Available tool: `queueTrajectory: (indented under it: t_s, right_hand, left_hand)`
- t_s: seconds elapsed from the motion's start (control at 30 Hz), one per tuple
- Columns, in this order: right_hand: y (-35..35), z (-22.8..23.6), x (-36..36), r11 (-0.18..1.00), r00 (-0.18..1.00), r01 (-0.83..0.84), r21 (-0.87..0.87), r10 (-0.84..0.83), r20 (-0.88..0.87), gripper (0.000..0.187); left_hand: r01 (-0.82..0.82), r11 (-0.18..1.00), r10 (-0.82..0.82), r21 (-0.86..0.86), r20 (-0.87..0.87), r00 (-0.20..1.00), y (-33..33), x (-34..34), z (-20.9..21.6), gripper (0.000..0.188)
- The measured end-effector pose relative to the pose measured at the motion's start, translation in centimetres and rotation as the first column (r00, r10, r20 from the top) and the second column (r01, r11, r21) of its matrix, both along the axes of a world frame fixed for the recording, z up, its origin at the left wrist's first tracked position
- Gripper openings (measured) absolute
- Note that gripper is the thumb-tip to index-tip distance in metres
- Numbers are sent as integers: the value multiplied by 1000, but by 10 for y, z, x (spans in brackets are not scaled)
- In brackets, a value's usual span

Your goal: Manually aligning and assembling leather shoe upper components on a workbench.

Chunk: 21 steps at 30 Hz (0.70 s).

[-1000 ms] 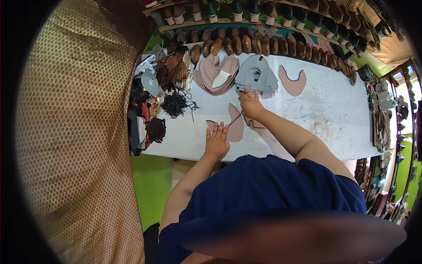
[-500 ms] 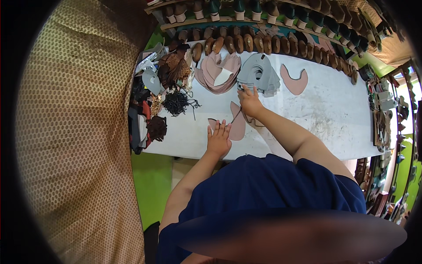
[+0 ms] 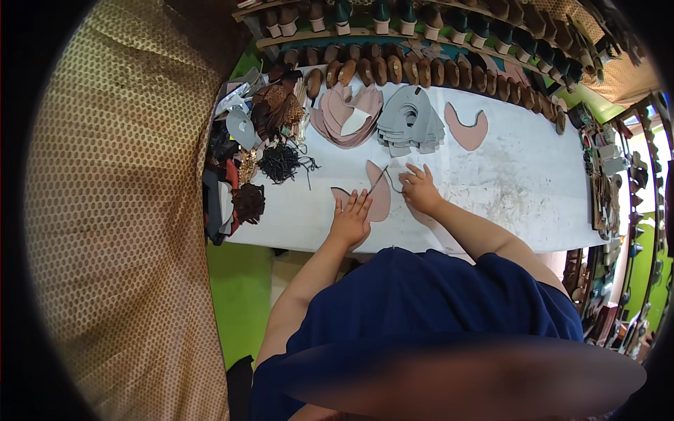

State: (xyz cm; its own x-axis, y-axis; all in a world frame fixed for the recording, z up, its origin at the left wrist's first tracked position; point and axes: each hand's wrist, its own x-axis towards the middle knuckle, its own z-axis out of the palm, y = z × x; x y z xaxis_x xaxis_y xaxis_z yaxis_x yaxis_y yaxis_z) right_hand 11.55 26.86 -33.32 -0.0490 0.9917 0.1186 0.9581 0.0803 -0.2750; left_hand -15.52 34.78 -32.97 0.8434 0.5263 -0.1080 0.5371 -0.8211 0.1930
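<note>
My left hand (image 3: pixel 350 220) lies flat, fingers apart, on a pink U-shaped leather piece (image 3: pixel 380 203) near the table's front edge. A thin dark cord (image 3: pixel 379 182) runs along the piece's inner edge and curves over to my right hand (image 3: pixel 420 192). There my thumb and forefinger appear pinched on the cord, while the other fingers stretch out. Just beyond, a stack of grey U-shaped pieces (image 3: pixel 410 126) lies beside a stack of pink ones (image 3: pixel 337 123). A single pink U-shaped piece (image 3: pixel 469 135) rests to their right.
Brown shoe lasts (image 3: pixel 394 69) line the back of the white table (image 3: pixel 533 168). Shelves with green shoes (image 3: pixel 381 15) stand above. Scraps, including a tangle of black cord (image 3: pixel 279 163), crowd the left end. A patterned curtain (image 3: pixel 133 210) hangs on the left.
My right hand has drawn back from the grey stack, nearer to me and slightly right, and the cord now curves up to it. My left hand has stayed on the pink piece.
</note>
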Motion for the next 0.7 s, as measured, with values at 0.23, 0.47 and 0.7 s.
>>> queueTrajectory:
  t_s: [0.23, 0.47, 0.7]
  right_hand:
    - [-20, 13, 52, 913, 918, 380, -145, -354, 177, 30]
    - [-22, 46, 66, 747, 751, 659, -87, -661, 10, 9]
    - [37, 93, 2, 935, 836, 342, 93, -258, -484, 13]
  left_hand:
    - [1, 1000, 0, 8, -16, 1000, -1, -1, -4, 72]
    - [-46, 999, 46, -14, 36, 998, -3, -11, -3, 76]
    - [-227, 972, 226, -66, -20, 974, 0, -42, -1, 84]
